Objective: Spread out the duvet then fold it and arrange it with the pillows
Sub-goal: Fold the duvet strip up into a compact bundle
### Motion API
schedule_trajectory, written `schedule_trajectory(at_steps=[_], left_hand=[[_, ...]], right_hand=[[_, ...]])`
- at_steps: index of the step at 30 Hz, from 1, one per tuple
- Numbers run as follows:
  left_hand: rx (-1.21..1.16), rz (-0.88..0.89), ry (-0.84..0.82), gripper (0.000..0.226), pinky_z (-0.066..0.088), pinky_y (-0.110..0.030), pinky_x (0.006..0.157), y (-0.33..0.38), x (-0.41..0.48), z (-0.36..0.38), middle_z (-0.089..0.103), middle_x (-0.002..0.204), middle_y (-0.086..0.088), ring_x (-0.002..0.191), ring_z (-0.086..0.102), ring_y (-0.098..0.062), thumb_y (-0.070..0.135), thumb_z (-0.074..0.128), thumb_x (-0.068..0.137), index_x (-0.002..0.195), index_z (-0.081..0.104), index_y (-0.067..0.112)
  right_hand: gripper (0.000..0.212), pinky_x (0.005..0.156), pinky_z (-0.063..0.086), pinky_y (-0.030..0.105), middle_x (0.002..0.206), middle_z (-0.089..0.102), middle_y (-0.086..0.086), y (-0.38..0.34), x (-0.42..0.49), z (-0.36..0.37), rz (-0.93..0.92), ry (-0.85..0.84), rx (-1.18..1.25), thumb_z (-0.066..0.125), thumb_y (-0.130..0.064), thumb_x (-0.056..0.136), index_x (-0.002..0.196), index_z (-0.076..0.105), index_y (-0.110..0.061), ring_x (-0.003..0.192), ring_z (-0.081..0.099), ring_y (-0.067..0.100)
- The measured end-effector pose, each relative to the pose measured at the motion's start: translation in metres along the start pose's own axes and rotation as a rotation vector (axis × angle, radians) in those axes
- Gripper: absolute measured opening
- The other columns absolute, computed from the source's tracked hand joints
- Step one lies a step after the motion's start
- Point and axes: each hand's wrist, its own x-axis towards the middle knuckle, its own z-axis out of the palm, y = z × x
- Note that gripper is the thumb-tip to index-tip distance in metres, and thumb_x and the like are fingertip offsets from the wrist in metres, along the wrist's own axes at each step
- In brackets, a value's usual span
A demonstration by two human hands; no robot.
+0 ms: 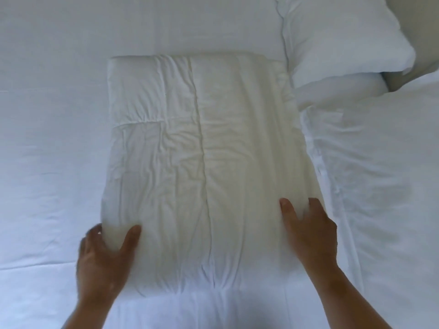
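Observation:
A cream-white duvet (199, 150), folded into a thick rectangle, lies in the middle of the bed. My left hand (104, 260) grips its near left edge, thumb on top and fingers wrapped around the side. At the near right edge my right hand (308, 233) has its thumb pressed on top, the fingers curling over the side. A white pillow (344, 34) lies at the far right, close beside the duvet's far right corner. Below it sits a second white pillow (339, 93), partly under the first.
The white bed sheet (47, 138) covers the whole view left of the duvet. A larger rumpled white cushion or cover (380, 174) lies along the right side. A strip of grey-beige surface (425, 32) shows at the top right corner.

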Motion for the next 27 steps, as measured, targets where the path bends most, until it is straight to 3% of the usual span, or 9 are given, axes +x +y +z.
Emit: schedule_trajectory(at_steps=[4,7,10,12,15,18,20,23,27], left_hand=[[-0.098,-0.1,0.008,0.067,0.04,-0.045,0.082,0.004,-0.004,0.012,0.057,0.095,-0.015,0.104,0.058,-0.043,0.074,0.055,0.082,0.098,0.046,0.01],[-0.097,-0.028,0.012,0.055,0.037,-0.04,0.078,0.003,0.011,0.01,0.066,0.092,-0.024,0.099,0.06,-0.045,0.06,0.057,0.089,0.091,0.052,0.005],[-0.113,0.099,0.059,0.048,0.035,-0.036,0.074,0.005,0.02,0.001,0.058,0.066,-0.007,0.078,0.056,-0.037,0.052,0.057,0.093,0.083,0.058,0.005],[-0.133,0.124,0.07,0.048,0.034,-0.036,0.072,0.01,0.019,-0.003,0.049,0.061,0.003,0.071,0.046,-0.03,0.051,0.058,0.093,0.082,0.057,0.004],[-0.263,0.076,0.095,0.058,0.036,-0.039,0.07,-0.007,0.013,-0.006,0.054,0.072,0.002,0.076,0.048,-0.03,0.064,0.063,0.085,0.09,0.054,0.007],[-0.427,0.031,-0.004,0.062,0.047,-0.043,0.074,-0.05,-0.007,-0.003,0.067,0.093,0.002,0.09,0.061,-0.025,0.075,0.051,0.072,0.104,0.06,0.023],[-0.48,-0.039,-0.09,0.065,0.051,-0.045,0.084,-0.061,-0.027,0.008,0.072,0.102,0.002,0.1,0.065,-0.022,0.076,0.054,0.067,0.108,0.065,0.026],[-0.546,-0.128,-0.111,0.071,0.051,-0.038,0.076,-0.053,-0.041,0.021,0.073,0.096,0.004,0.093,0.067,-0.017,0.075,0.061,0.059,0.106,0.069,0.022],[-0.39,-0.061,-0.064,0.08,0.048,-0.038,0.067,-0.048,-0.019,0.0,0.07,0.079,-0.005,0.077,0.066,-0.025,0.076,0.059,0.049,0.093,0.07,0.01]], right_hand=[[0.055,0.082,0.042,0.041,0.092,0.062,0.005,0.007,0.0,0.008,0.109,0.029,0.223,0.042,-0.062,0.096,0.099,0.059,-0.009,0.095,0.055,0.034],[0.053,0.084,0.047,0.042,0.089,0.07,0.012,0.022,0.007,0.005,-0.144,0.067,0.106,0.044,-0.058,0.099,0.089,0.061,-0.008,0.094,0.064,0.038],[0.064,0.069,0.044,0.041,0.065,0.062,0.012,0.038,0.027,-0.011,-0.275,0.148,0.023,0.038,-0.064,0.092,0.07,0.052,-0.006,0.069,0.061,0.039],[0.059,0.063,0.035,0.038,0.056,0.052,0.005,0.039,0.03,-0.018,-0.229,0.191,0.098,0.042,-0.062,0.089,0.064,0.043,-0.008,0.059,0.052,0.034],[0.049,0.07,0.036,0.037,0.063,0.055,-0.002,0.049,0.021,-0.016,-0.079,0.227,0.226,0.051,-0.059,0.09,0.07,0.051,-0.015,0.067,0.052,0.031],[0.057,0.07,0.039,0.039,0.063,0.059,0.003,0.075,-0.005,-0.016,-0.048,0.15,0.177,0.04,-0.064,0.088,0.067,0.056,-0.013,0.068,0.054,0.032],[0.06,0.069,0.039,0.041,0.067,0.06,0.005,0.087,-0.026,-0.002,-0.024,0.091,0.159,0.033,-0.065,0.086,0.069,0.056,-0.012,0.071,0.055,0.034],[0.065,0.078,0.043,0.042,0.085,0.066,0.008,0.093,-0.04,0.027,0.04,0.075,0.195,0.027,-0.067,0.088,0.087,0.062,-0.012,0.087,0.059,0.036],[0.068,0.059,0.042,0.036,0.052,0.057,-0.002,0.087,-0.014,0.003,-0.18,0.111,0.08,0.024,-0.066,0.09,0.063,0.055,-0.011,0.057,0.057,0.029]])
